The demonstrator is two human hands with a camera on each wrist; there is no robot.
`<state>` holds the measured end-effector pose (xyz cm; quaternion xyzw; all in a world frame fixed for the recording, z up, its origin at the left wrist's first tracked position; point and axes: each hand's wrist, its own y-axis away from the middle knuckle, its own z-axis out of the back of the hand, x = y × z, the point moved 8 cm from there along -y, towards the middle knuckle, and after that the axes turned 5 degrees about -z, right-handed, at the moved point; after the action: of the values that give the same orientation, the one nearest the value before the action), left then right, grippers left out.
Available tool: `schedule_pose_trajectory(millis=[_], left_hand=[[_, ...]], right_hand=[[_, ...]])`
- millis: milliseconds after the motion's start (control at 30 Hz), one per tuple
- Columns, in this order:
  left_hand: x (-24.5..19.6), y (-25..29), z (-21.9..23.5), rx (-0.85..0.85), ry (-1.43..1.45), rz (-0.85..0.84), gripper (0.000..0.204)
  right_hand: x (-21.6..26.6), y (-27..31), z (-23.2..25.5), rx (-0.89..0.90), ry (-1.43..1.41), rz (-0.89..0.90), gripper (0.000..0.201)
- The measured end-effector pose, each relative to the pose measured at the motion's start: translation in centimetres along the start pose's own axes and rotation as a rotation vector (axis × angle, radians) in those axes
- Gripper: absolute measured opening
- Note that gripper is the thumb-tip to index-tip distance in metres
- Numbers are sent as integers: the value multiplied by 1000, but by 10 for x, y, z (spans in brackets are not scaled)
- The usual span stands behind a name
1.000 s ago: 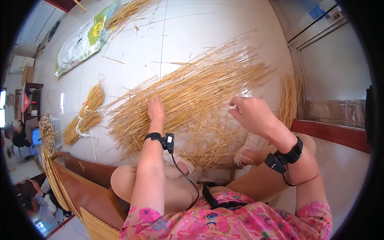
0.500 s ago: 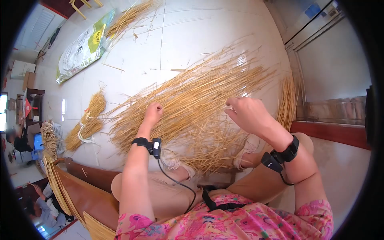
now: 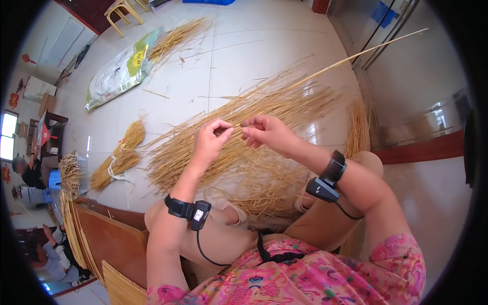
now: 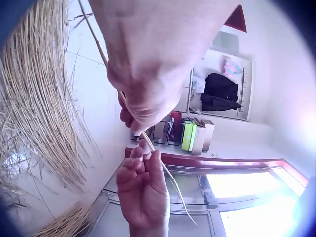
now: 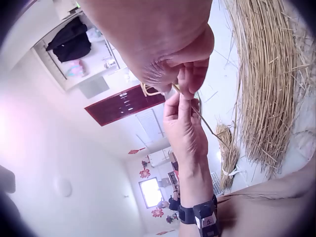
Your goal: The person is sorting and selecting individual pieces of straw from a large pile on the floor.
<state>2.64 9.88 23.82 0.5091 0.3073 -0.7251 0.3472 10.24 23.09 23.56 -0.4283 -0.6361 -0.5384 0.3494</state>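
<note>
A long thin straw stalk (image 3: 366,50) is held up in front of me, slanting away to the upper right over the loose straw. My left hand (image 3: 209,143) pinches it between thumb and fingers. Close beside, my right hand (image 3: 272,133) pinches the same stalk, fingertips almost meeting the left ones. In the left wrist view the stalk (image 4: 174,181) passes through both hands and its thin end bends beyond the right one. Below lies a wide spread pile of loose straw (image 3: 203,157) on the floor.
A tied straw bundle (image 3: 124,147) lies left of the pile. Farther back is a white and green sack (image 3: 114,73) with straw at its mouth. More straw (image 3: 358,129) leans near the metal door at right. A wooden bench (image 3: 109,241) stands at left, with people beyond.
The left hand has risen from the straw pile and moved right. The right hand has moved left to meet it, and a long stalk now shows between them. The head view has shifted.
</note>
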Motion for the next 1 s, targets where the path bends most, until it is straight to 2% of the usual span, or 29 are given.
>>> schedule_pose_trajectory(millis=[100, 200, 300, 400, 500, 600, 700, 800, 900, 1000], left_hand=[[-2, 6, -18, 34, 44, 41, 8], [1, 8, -29, 99, 72, 38, 9], [-3, 8, -32, 127, 32, 52, 12], [-12, 4, -25, 151, -22, 28, 17], [13, 7, -7, 328, -254, 134, 19], [26, 8, 13, 508, -506, 141, 19], [36, 6, 41, 452, -594, 231, 19], [38, 4, 61, 460, -934, 182, 22], [27, 3, 84, 133, -1106, 140, 20], [-12, -6, 83, -107, -1026, -234, 44]], right_hand=[[-12, -5, 15, -108, -26, 28, 19], [-12, -6, 22, -127, 7, 95, 15], [-12, -1, 26, -125, -27, 60, 13], [10, 4, 53, -278, -27, 152, 14], [33, 12, 87, -460, -93, 151, 15], [52, 13, 117, -546, -145, 254, 18], [68, 20, 133, -624, -207, 310, 18], [74, 20, 140, -629, -217, 337, 19], [76, 20, 137, -634, -208, 335, 19], [79, 21, 129, -601, -205, 359, 19]])
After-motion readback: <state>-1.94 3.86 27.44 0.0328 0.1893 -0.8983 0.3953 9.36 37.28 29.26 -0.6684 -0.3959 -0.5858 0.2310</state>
